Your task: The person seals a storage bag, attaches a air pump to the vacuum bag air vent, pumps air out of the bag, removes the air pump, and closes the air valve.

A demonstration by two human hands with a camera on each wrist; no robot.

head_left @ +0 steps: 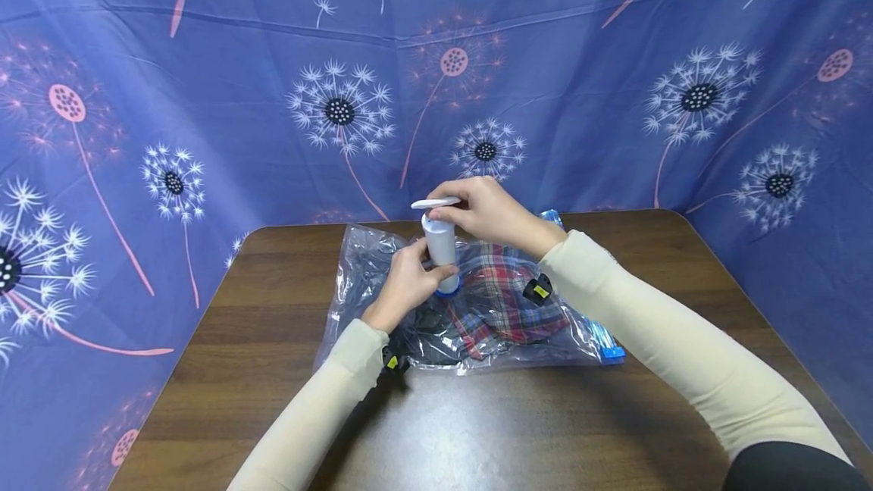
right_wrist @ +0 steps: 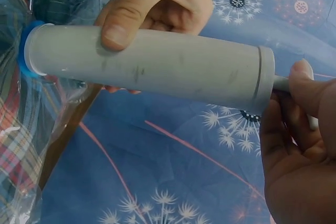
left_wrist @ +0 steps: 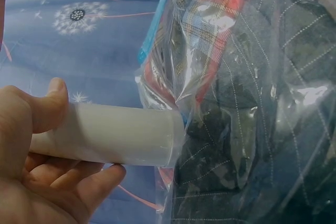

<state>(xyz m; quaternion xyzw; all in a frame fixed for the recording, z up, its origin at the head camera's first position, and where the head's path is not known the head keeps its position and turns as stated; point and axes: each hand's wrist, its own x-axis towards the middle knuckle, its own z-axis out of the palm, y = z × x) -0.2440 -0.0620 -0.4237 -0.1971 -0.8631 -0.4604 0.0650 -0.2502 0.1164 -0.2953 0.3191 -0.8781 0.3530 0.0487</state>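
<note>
A white hand pump (head_left: 439, 245) stands upright on a clear vacuum storage bag (head_left: 355, 271), its blue-ringed base (right_wrist: 23, 51) meeting the plastic. My left hand (head_left: 409, 283) grips the pump's barrel, thumb on one side and fingers on the other. At the top, my right hand (head_left: 487, 211) holds the flat white handle (head_left: 424, 204), with a short piece of rod (right_wrist: 281, 83) showing above the barrel. Inside the bag lie a red and blue plaid cloth (head_left: 505, 294) and a dark quilted garment (left_wrist: 252, 145). The bag's plastic is wrinkled.
The bag lies on a brown wooden table (head_left: 477, 423). A blue zip strip (head_left: 610, 347) runs along the bag's right end. Near each wrist is a black piece with a yellow label (head_left: 540, 291). A blue dandelion-print curtain (head_left: 546, 44) hangs behind and at both sides.
</note>
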